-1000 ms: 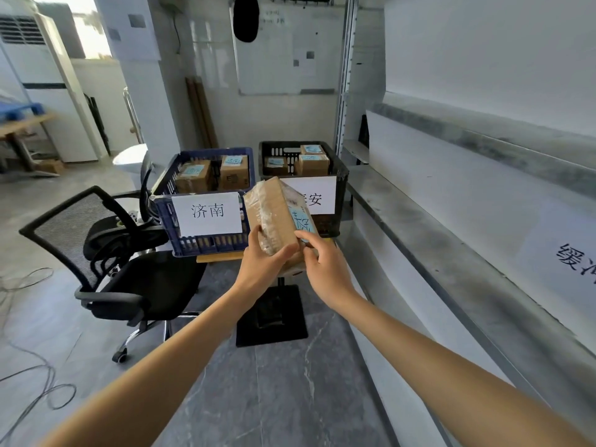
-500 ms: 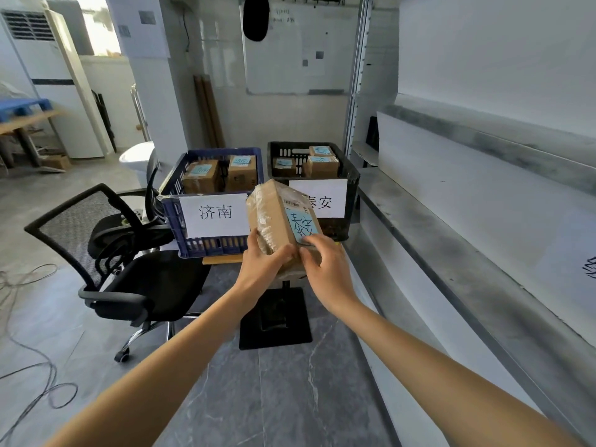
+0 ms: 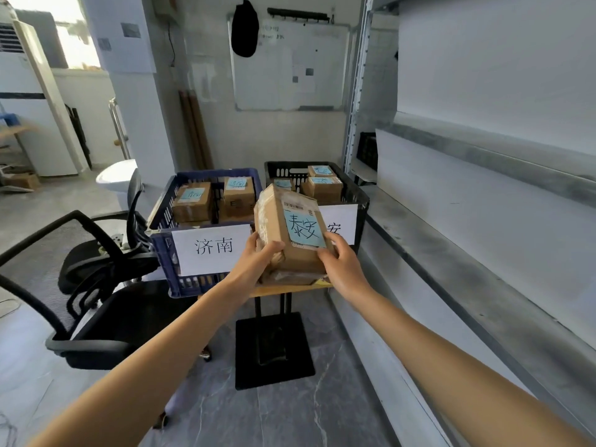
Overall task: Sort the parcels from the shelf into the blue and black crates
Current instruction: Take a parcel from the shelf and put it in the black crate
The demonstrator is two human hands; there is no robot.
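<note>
- The parcel (image 3: 292, 233) is a brown cardboard box bound in clear, crinkled tape.
- Its broad face carries a light blue note (image 3: 303, 229) with black handwritten characters, and a white barcode strip sits just above the note.
- Its long axis runs from the hands upward and away from the camera, tilted back, with the labelled face turned up toward the camera.
- It is held in the air in front of the blue crate (image 3: 163, 253) and the black crate (image 3: 362, 201), across the gap between their paper signs.
- The left hand (image 3: 258, 262) grips the lower left corner, thumb over the near edge and fingers wrapped underneath.
- The right hand (image 3: 338, 266) grips the lower right corner, fingers curled round it, thumb beside the note.
</note>
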